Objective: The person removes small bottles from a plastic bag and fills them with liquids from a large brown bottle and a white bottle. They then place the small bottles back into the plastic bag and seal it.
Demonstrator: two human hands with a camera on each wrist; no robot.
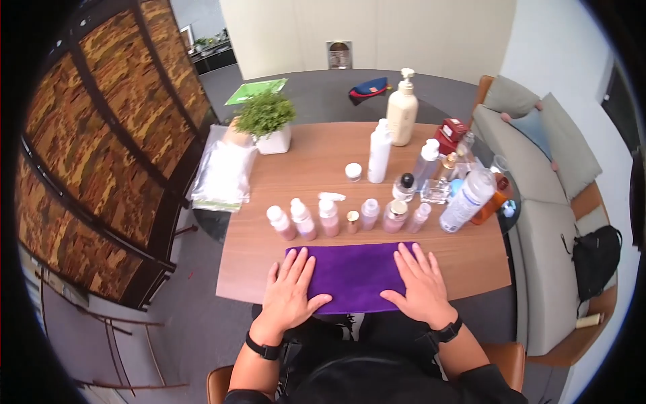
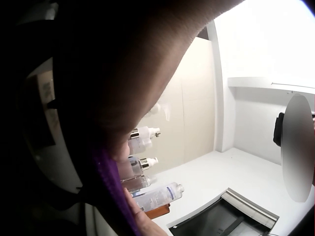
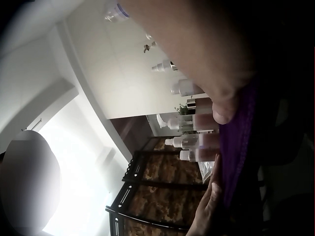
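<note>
A folded purple cloth lies flat along the near side of the wooden table. My left hand rests on its left end, palm down, with straight fingers pointing away from me and the thumb turned inward. On the right end my right hand lies the same way, fingers spread a little. Both wrist views show the cloth's purple edge close beside the hands. Just beyond the cloth stands a row of small pink bottles, among them a white-capped bottle and a gold-capped jar.
Behind the row stand a white bottle, a large cream pump bottle and a small white jar. A clear bottle tilts at the right among more bottles. Farther left are a potted plant and plastic bags.
</note>
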